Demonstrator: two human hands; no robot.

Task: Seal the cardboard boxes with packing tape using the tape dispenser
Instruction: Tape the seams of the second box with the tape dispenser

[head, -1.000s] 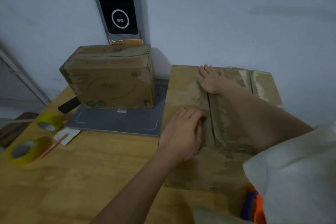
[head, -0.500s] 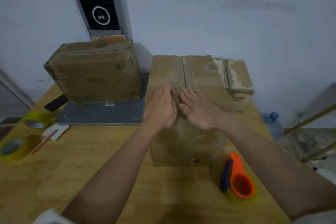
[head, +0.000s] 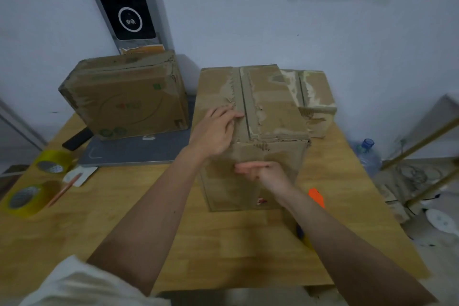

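A worn cardboard box (head: 275, 107) stands in the middle of the wooden table (head: 223, 243), its top flaps closed with a seam running away from me. My left hand (head: 216, 131) lies flat on the top near the front left, fingers straight beside the seam. My right hand (head: 263, 171) presses against the box's front face just below the top edge, fingers pointing left. The orange tape dispenser (head: 316, 197) lies on the table to the right of the box, mostly hidden behind my right forearm. A second box (head: 124, 99) stands at the back left.
A smaller box (head: 318, 97) sits behind the main one at the right. Two yellow tape rolls (head: 49, 164) (head: 24, 199), a pencil (head: 64, 189) and a grey board (head: 134, 154) occupy the left side. A water bottle (head: 367, 154) stands on the floor to the right.
My right hand slid from the far end of the seam toward me and dropped onto the front face. My left hand stayed on the top. My view pulled back and the dispenser came into sight.
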